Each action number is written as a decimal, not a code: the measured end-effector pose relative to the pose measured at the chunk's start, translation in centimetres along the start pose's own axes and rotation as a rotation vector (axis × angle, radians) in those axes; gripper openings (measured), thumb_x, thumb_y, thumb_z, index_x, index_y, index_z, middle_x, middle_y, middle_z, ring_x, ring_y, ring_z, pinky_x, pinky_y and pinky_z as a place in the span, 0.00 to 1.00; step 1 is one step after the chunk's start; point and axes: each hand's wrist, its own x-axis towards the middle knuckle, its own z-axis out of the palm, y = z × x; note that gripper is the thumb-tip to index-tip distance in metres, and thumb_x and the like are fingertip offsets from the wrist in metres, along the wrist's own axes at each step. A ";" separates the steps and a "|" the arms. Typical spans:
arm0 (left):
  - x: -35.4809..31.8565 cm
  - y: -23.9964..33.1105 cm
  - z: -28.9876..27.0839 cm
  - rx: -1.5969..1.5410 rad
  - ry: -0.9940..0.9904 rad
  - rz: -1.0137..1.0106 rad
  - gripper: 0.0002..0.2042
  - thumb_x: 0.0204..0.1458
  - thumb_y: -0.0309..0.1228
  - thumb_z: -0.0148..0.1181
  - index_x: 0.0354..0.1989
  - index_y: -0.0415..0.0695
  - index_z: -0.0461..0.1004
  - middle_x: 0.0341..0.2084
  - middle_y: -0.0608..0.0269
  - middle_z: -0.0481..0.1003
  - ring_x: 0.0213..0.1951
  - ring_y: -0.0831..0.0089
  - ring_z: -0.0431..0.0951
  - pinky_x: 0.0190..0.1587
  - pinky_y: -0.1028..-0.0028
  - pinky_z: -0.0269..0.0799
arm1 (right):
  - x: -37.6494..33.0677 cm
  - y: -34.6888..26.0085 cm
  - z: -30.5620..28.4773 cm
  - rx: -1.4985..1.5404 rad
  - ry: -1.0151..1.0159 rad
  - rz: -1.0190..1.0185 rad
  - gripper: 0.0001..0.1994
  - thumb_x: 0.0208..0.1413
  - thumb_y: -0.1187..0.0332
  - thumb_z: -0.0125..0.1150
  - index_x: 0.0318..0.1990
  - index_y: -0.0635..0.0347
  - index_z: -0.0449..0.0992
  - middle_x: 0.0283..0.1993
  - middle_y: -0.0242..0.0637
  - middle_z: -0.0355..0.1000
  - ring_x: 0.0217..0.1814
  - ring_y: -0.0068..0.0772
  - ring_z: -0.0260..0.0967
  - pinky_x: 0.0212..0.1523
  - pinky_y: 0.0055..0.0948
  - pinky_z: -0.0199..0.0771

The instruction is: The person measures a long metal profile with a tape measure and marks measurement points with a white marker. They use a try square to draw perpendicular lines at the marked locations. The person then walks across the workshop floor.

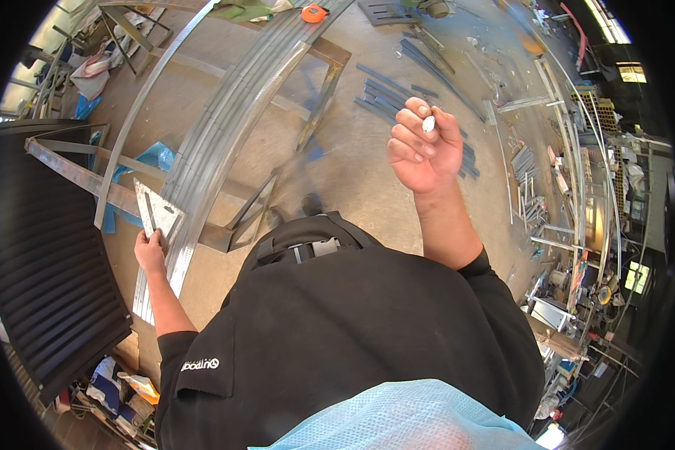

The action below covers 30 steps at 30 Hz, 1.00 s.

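Note:
My left hand (151,251) grips the corner of a metal speed square (158,217), a triangular silver plate with a slot. The square lies over the near end of a row of long grey metal profiles (225,127) set side by side. Raised off to the right, over the floor, my right hand (427,146) is closed with its palm side showing. A small white chalk-like piece (429,124) pokes out between its thumb and fingers; the rest of it is hidden in the grip.
Rusty steel stands (319,90) carry the profiles. An orange tape measure (313,13) sits at their far end. Dark metal strips (397,97) lie on the floor ahead. At the left stands a black slatted panel (49,247). Metal frames and scrap (570,180) line the right side.

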 end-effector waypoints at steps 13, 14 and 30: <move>-0.2 -1.4 0.0 0.017 -0.020 0.079 0.10 0.64 0.27 0.68 0.49 0.35 0.83 0.27 0.69 0.80 0.23 0.84 0.73 0.27 0.76 0.66 | 1.2 3.9 3.0 0.010 -0.103 0.082 0.13 0.76 0.61 0.54 0.49 0.61 0.79 0.35 0.33 0.76 0.28 0.24 0.70 0.31 0.29 0.70; -0.2 -1.6 0.0 -0.021 -0.029 0.053 0.10 0.64 0.26 0.68 0.49 0.35 0.83 0.27 0.69 0.80 0.23 0.84 0.73 0.26 0.77 0.66 | 1.2 4.1 3.1 0.008 -0.107 0.082 0.13 0.76 0.61 0.54 0.49 0.61 0.79 0.35 0.33 0.76 0.28 0.24 0.70 0.31 0.29 0.70; -0.5 -2.9 -0.5 0.238 0.008 0.184 0.15 0.61 0.34 0.72 0.51 0.37 0.85 0.31 0.63 0.86 0.32 0.75 0.83 0.41 0.70 0.78 | 1.7 6.9 4.9 -0.013 -0.118 0.104 0.12 0.76 0.58 0.54 0.45 0.57 0.76 0.30 0.29 0.69 0.26 0.21 0.68 0.29 0.28 0.69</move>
